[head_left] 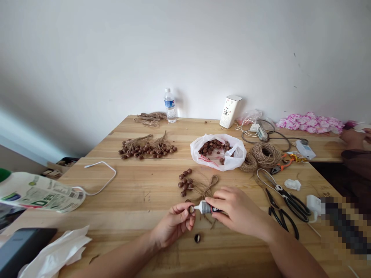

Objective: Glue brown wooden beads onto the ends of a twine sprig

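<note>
My left hand point(176, 224) pinches a small brown nutshell point(191, 209) with its hollow side showing. In my right hand point(240, 210) is a glue tube point(205, 207), its white nozzle touching or almost touching the shell's opening. A loose shell half point(197, 238) lies on the table just below my hands. Beyond them is a twine bundle with a braided loop point(210, 186), its strands running toward a cluster of round brown nutshells point(185, 182). My right fingers partly cover the tube.
Behind my hands stands a white plastic bag point(216, 164) of nutshells. Finished-looking strung bunches point(147, 148) lie back left. Twine rolls point(265, 154), pliers point(281, 166), scissors point(290, 200) and a water bottle point(170, 106) are around. A large bottle point(40, 193) is at left; another person's arm point(356, 154) at right.
</note>
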### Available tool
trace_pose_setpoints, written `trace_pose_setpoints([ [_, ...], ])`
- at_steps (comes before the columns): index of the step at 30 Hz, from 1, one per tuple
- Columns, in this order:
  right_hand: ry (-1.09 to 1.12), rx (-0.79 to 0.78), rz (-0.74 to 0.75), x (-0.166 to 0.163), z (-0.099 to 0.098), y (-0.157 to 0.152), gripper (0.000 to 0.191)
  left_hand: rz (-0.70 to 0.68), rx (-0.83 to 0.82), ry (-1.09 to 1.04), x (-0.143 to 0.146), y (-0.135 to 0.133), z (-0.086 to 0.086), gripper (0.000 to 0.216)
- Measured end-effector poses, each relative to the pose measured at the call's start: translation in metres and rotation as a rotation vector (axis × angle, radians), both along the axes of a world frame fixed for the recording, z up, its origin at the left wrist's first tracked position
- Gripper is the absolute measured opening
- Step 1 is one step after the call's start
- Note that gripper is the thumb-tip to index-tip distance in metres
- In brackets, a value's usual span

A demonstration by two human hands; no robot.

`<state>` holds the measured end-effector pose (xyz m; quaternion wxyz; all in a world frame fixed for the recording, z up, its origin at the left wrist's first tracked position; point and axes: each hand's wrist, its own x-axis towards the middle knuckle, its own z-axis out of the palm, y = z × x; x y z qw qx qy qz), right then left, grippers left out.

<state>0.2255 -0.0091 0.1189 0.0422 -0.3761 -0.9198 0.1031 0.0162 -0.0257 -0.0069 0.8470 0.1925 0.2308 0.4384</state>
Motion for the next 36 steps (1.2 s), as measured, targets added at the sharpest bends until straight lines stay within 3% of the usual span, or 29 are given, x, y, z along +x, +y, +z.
trace_pose_setpoints([
  [9,-0.059,0.181,0.000,-0.0018,-0.0034,-0.0038,0.031,0.017,-0.006,0.011,-0.0002,-0.0004,0.0024,0.022],
  [25,-0.048,0.184,0.005,-0.0037,-0.0017,-0.0046,0.028,-0.020,-0.015,0.011,-0.0009,-0.0008,-0.0020,0.021],
  [36,-0.025,0.312,-0.019,-0.0057,-0.0070,-0.0014,0.015,-0.023,-0.015,0.018,0.0000,-0.0012,-0.0018,0.019],
])
